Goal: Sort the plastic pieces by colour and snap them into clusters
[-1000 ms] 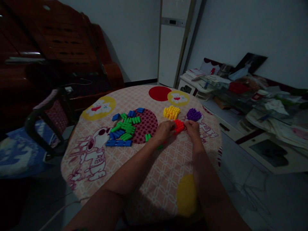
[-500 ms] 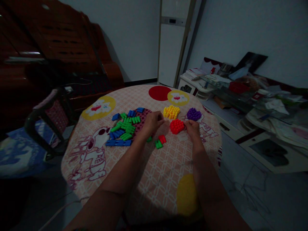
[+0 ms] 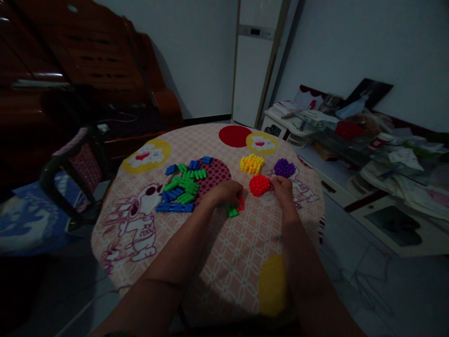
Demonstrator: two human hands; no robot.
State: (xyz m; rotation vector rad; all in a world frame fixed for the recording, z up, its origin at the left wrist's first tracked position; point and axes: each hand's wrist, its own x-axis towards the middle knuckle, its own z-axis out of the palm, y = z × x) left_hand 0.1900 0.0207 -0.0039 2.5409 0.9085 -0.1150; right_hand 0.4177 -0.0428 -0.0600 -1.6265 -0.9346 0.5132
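Note:
My left hand (image 3: 228, 191) is bent down over a small red plastic piece (image 3: 241, 204), its fingers closed at the piece and partly covering it. Right beside that lies a green plastic piece (image 3: 232, 211). With fingertips pinched together, my right hand (image 3: 282, 188) rests at the right edge of a red cluster of knobbed plastic pieces (image 3: 259, 185); whatever is between those fingers is too small to make out. Behind are a yellow cluster (image 3: 251, 164) and a purple cluster (image 3: 284, 167). Left of my left hand lie green pieces (image 3: 188, 186) and blue pieces (image 3: 175, 207).
A patterned cloth covers the round table (image 3: 224, 262). To the left stand a folding chair frame (image 3: 66, 182) and a wooden sofa (image 3: 101, 61). A cluttered cabinet (image 3: 351, 182) runs along the right, and a white air conditioner (image 3: 250, 70) stands behind.
My left hand has moved down and toward me, from beside the yellow cluster to the small red piece. My right hand stays by the red cluster. The view has shifted slightly.

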